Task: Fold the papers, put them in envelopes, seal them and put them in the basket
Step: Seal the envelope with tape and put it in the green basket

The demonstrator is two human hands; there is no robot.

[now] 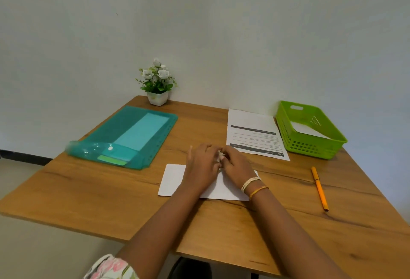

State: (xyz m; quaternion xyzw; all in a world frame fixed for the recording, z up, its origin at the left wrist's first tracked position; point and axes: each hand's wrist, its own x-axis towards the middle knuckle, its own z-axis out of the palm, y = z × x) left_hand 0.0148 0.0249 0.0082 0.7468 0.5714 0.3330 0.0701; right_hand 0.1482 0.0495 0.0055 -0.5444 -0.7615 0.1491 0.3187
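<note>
A white envelope [174, 179] lies flat in the middle of the wooden table [93, 201]. My left hand [202, 163] and my right hand [235, 165] both rest on it, fingertips meeting at its far edge around a small white bit; the envelope's middle is hidden under them. A printed paper [253, 132] lies behind the hands to the right. The green basket [306, 145] stands at the far right with a white envelope [308, 130] inside.
A teal plastic folder [124, 132] holding light envelopes lies at the left. A potted white flower [158, 83] stands against the back wall. An orange pen [319, 188] lies at the right. The table's near edge runs under my forearms.
</note>
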